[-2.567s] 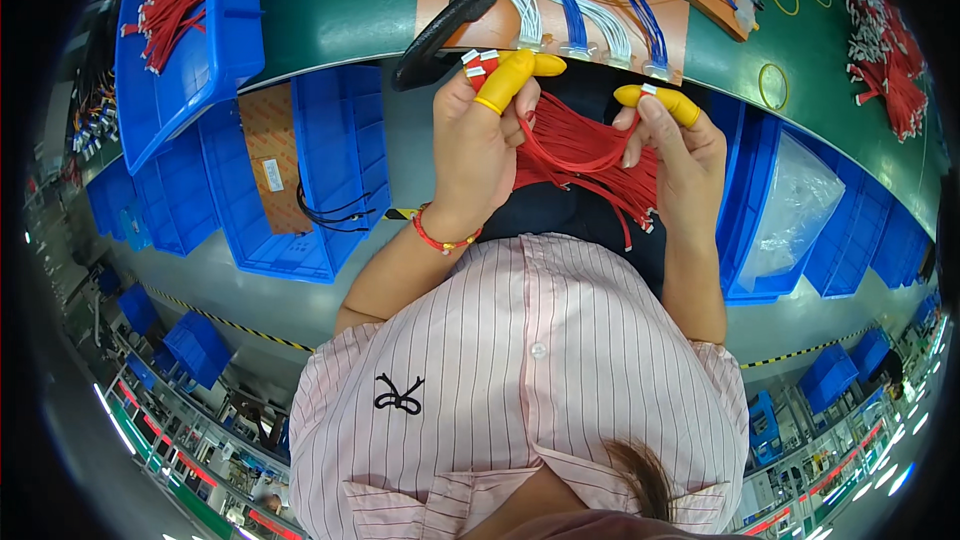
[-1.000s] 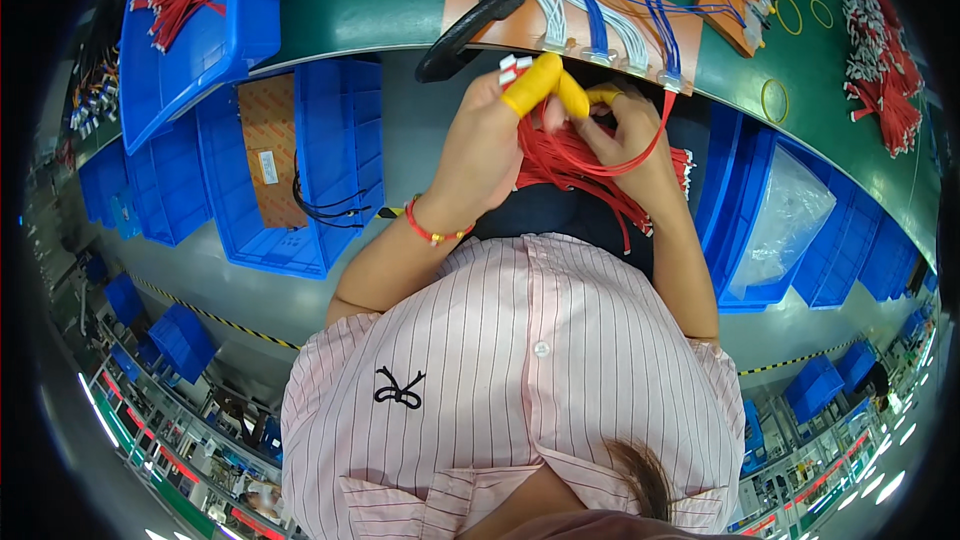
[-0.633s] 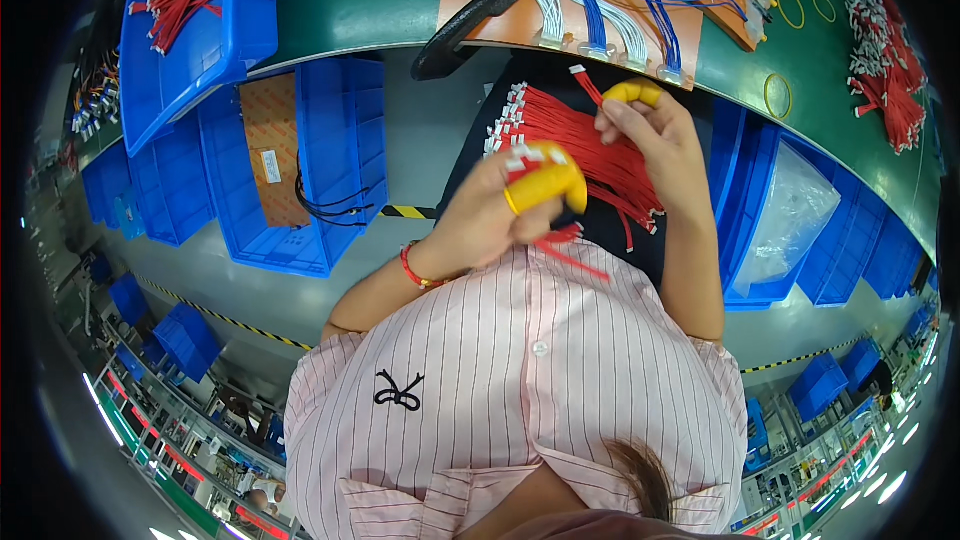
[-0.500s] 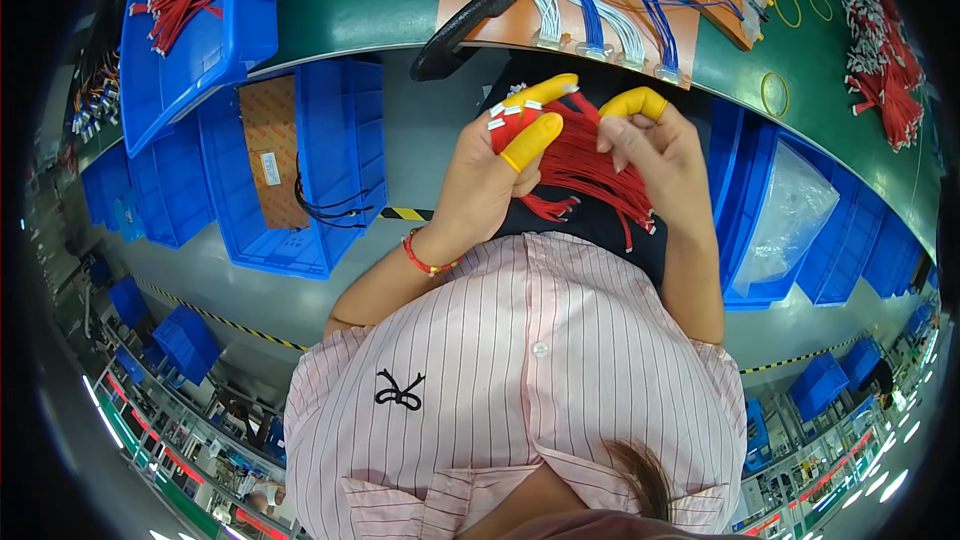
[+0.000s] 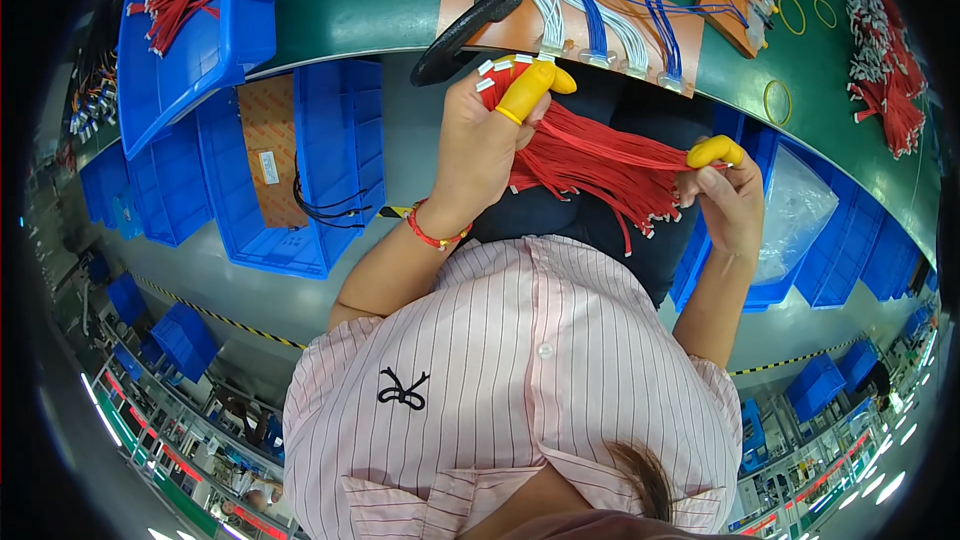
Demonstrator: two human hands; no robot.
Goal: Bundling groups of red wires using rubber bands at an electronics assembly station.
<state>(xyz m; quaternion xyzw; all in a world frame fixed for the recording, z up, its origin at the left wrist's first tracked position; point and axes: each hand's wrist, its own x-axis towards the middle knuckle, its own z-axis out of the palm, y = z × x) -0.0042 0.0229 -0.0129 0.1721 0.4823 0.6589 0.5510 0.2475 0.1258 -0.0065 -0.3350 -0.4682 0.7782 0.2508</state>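
My left hand, with yellow finger cots on thumb and forefinger, is closed around several red wires. Small white connectors on the wire ends stick out above that grip. From there the bunch runs to the right over my lap, its far ends tipped with white and hanging loose. My right hand, its forefinger in a yellow cot, pinches the end of a red wire drawn out straight to the right. The very tip is mostly hidden by my fingers.
An orange board with white and blue wires lies on the green table, near a black curved handle. Blue bins stand below on both sides. More red wires and yellow rings lie at the right.
My right hand has moved right and down, from close beside the left hand, stretching a red wire out. My left hand has shifted slightly left and up, still holding the bunch.
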